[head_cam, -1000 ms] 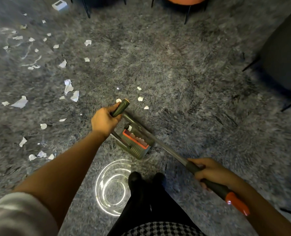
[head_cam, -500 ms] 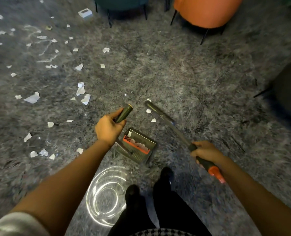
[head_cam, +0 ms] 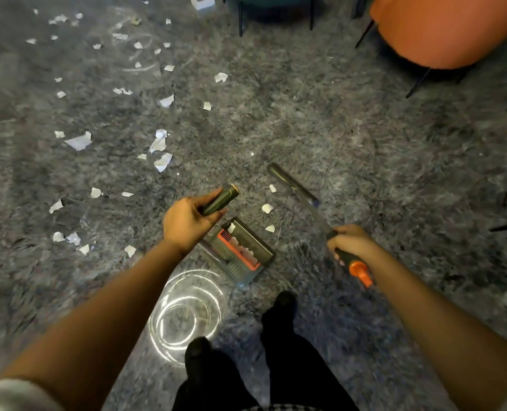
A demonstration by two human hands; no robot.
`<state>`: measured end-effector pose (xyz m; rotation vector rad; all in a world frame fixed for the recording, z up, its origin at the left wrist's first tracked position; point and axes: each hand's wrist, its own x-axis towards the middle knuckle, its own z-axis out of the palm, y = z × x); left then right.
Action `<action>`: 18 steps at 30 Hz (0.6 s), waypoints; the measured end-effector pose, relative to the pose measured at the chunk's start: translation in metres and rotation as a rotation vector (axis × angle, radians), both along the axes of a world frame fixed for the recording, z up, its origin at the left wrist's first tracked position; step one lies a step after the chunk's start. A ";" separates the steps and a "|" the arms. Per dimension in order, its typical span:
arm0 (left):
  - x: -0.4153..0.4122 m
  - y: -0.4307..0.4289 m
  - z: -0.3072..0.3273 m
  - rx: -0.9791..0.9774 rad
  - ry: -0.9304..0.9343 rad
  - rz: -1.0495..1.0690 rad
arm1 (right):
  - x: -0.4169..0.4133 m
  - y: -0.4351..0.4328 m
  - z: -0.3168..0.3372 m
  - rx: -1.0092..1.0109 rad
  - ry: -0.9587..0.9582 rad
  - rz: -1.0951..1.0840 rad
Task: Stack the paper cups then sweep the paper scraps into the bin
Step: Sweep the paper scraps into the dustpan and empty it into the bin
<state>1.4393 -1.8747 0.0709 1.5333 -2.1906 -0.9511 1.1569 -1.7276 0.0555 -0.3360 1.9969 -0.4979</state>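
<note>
From my remote seat, most of the paper scraps (head_cam: 79,140) lay strewn over the grey carpet (head_cam: 365,129) to the left of the left hand and beyond it, with a few more close by its wrist. The left hand (head_cam: 187,223) was curled round the dark dustpan handle (head_cam: 221,200), thumb on top, the handle's tan-capped end poking out past the fingers and away from me. Just beneath and to the right of that hand sat the dustpan (head_cam: 240,250), its tray on the carpet with an orange comb strip across it. One white scrap (head_cam: 231,227) showed at the tray's far corner.

Three small scraps (head_cam: 266,208) lay on the carpet in the gap between the two hands, near the dustpan but outside it. To their right I saw the broom (head_cam: 302,194), slanting from its dark far end down to the right hand; its shaft was blurred. The right hand (head_cam: 350,241) had its fingers wrapped tight about the broom's grip, and the orange end (head_cam: 360,271) stuck out below the fist.

Nearer to me than both hands, bright rings of light (head_cam: 187,312) shone on the carpet beside two dark shoes (head_cam: 279,307). Far beyond the right hand stood an orange chair (head_cam: 442,28).
</note>
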 end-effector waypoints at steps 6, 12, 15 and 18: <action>-0.011 -0.003 0.001 -0.036 -0.047 0.029 | -0.021 -0.017 -0.029 0.164 -0.042 0.210; -0.013 -0.003 -0.002 -0.063 -0.111 0.034 | 0.008 0.008 -0.042 0.297 0.019 0.505; -0.011 -0.003 -0.003 -0.035 -0.098 0.041 | 0.018 0.022 -0.038 0.323 -0.001 0.537; -0.011 -0.004 -0.004 -0.045 -0.096 0.043 | 0.031 0.045 -0.031 0.307 0.058 0.653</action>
